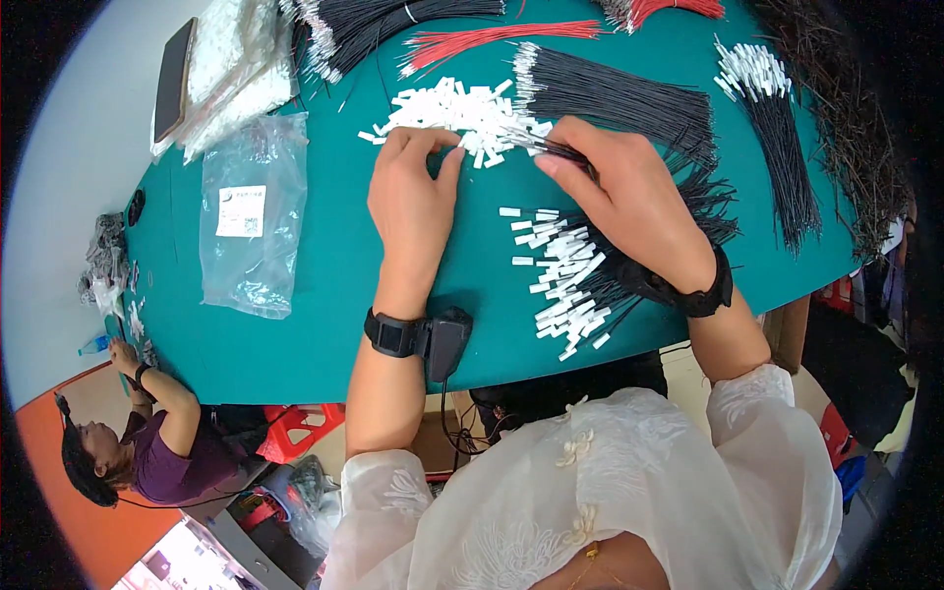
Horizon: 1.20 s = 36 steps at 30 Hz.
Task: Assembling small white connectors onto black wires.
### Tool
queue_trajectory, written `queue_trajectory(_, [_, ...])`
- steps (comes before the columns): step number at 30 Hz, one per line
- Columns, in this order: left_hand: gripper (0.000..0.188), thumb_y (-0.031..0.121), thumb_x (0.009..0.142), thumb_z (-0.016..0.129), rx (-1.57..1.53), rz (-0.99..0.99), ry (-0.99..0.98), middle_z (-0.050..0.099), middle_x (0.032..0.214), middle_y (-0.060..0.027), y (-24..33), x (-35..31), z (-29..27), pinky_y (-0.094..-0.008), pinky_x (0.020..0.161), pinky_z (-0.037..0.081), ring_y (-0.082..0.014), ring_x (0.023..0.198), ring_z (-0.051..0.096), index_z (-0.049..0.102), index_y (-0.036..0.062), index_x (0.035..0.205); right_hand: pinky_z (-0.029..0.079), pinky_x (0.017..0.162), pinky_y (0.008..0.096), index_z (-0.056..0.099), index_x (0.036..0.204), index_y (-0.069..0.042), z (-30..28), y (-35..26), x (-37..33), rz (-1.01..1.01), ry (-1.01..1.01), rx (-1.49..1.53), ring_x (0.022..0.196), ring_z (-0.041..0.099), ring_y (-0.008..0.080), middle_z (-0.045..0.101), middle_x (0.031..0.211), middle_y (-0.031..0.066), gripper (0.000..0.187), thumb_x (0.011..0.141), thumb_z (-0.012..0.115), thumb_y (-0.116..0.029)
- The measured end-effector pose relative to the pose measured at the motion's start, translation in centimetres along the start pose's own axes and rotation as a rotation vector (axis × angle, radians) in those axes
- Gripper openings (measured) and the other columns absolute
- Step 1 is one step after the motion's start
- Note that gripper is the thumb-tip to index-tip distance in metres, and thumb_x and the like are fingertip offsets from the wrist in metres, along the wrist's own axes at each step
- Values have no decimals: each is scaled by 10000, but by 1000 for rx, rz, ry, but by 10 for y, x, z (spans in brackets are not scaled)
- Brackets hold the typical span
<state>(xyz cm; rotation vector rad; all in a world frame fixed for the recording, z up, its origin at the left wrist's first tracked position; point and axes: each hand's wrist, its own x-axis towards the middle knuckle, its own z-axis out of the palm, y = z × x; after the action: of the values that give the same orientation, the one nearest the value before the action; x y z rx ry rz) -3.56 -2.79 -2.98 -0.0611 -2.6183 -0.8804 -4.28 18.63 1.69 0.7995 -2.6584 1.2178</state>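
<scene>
My right hand [639, 202] pinches a few black wires [560, 149] between thumb and forefinger, their tips over the right side of a heap of small white plastic connector housings [447, 106]. At the heap's near edge is my left hand [413, 192], fingers curled and the thumb and forefinger tips close together. Whether a housing sits between those tips is too small to tell. Under my right wrist lies a fanned pile of black wires with white housings [565, 280] on their ends.
Behind the heap lie a bundle of black wires [619, 98] and red wires [501, 44]. Another black bundle with white ends [777, 138] is at the right. Clear plastic bag [254, 216], filled bags [231, 74] and phone [174, 79] lie left. A co-worker [162, 433] sits far left.
</scene>
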Motion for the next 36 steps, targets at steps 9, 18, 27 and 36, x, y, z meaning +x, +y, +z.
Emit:
queue_trajectory(9, [96, 74, 859, 672, -798, -422, -225, 681, 846, -56, 28, -15, -15, -239, 674, 478, -101, 700, 596, 654, 2, 920, 341, 505, 254, 627, 954, 12, -3, 5, 0, 133, -69, 262, 573, 428, 84, 547, 685, 58, 170, 874, 668, -132])
queue_trajectory(18, [69, 26, 886, 634, -1097, -485, -379, 673, 848, -63, 37, -21, -14, -216, 699, 487, -101, 775, 624, 633, -15, 941, 288, 506, 230, 653, 887, 28, -5, 3, 0, 192, -151, 445, 590, 370, 41, 484, 660, -18, 155, 825, 705, -104])
queue_trajectory(27, [89, 12, 886, 634, -1145, -482, -340, 670, 862, -52, 41, -22, -14, -213, 694, 487, -92, 785, 628, 635, -17, 971, 294, 510, 237, 639, 880, 21, -4, 1, 0, 171, -191, 411, 586, 374, 49, 475, 646, 0, 159, 856, 682, -130])
queue_trajectory(36, [115, 22, 872, 671, -1036, -396, -202, 678, 852, -39, 38, -22, -16, -190, 676, 464, -70, 763, 613, 670, -12, 982, 301, 521, 266, 557, 887, 13, -4, 0, 1, 147, -226, 404, 581, 355, 87, 429, 637, 24, 168, 925, 609, -142])
